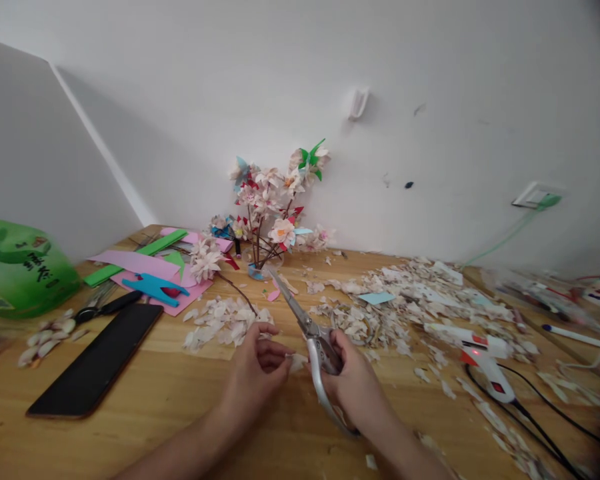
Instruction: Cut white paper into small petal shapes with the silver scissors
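Note:
My right hand (355,380) is wrapped round the silver handles of a pair of scissors (320,353), whose blades point up and away to the left. My left hand (257,370) is closed in a pinch, thumb against fingers, on a small pale petal (297,363). The petal lies between my two hands, beside the scissors' handle. Just beyond my left hand is a pile of pale petals (220,323), with a twig bearing a whitish flower (206,259) reaching over it. Further back, branches of pale flowers (270,193) stand upright in a small clear holder (255,270).
A black phone (97,363), garlic cloves (45,343), coloured paper (140,267) and a green bottle (25,267) lie or stand at left. Petal scraps (380,317) spread across the right. A white glue gun (490,367) shows a red light, its black cord trailing.

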The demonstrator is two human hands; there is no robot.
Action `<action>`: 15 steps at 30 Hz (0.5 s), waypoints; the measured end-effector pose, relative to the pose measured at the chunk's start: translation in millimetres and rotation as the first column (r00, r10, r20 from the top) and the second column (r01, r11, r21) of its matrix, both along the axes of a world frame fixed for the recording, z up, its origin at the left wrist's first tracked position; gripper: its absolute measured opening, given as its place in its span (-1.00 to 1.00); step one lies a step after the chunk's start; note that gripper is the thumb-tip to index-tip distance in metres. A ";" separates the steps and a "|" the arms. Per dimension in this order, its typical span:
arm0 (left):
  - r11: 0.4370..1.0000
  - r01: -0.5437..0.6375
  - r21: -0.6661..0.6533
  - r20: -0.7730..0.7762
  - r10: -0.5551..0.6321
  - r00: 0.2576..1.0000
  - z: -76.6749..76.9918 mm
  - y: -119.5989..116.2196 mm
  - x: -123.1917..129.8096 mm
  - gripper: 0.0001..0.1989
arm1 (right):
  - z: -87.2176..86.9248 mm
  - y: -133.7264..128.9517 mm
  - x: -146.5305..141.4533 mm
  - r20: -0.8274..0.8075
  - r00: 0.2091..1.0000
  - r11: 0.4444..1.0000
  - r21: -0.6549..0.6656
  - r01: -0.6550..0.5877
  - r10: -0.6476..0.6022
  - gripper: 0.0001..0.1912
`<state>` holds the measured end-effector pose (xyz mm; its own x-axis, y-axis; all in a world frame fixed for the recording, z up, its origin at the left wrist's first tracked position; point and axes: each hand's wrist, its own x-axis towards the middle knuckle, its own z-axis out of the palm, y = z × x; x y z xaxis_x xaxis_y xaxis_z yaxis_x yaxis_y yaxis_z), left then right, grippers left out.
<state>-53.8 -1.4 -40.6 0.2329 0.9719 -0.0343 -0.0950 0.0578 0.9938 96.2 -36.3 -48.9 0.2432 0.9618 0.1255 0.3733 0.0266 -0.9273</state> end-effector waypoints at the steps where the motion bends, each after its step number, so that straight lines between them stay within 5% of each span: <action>1: 1.000 0.003 -0.003 -0.004 -0.003 1.000 -0.2 -0.1 0.0 -0.62 | -0.6 0.6 0.6 -0.007 1.000 1.000 -0.003 0.006 -0.006 -0.81; 11: 1.000 0.013 0.004 0.021 -0.013 1.000 -0.7 -1.5 -0.5 -0.60 | -3.2 8.0 2.1 -0.186 0.982 0.999 0.017 0.040 -0.036 -0.73; 13: 0.997 0.002 -0.077 0.099 0.006 0.995 -0.8 -1.3 -1.2 -0.61 | 0.2 7.0 0.4 -0.222 0.974 0.997 0.041 0.059 -0.048 -0.68; 15: 0.954 0.074 -0.292 0.205 -0.014 0.979 -1.1 -1.3 -2.3 -0.71 | 2.8 4.7 -0.8 -0.260 0.965 0.998 0.046 0.050 -0.037 -0.63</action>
<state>-56.1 -2.7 -41.7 0.3068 0.9134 -0.2676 -0.2795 0.3552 0.8920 95.4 -31.6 -46.1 0.3154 0.9434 0.1022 0.1224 0.0663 -0.9903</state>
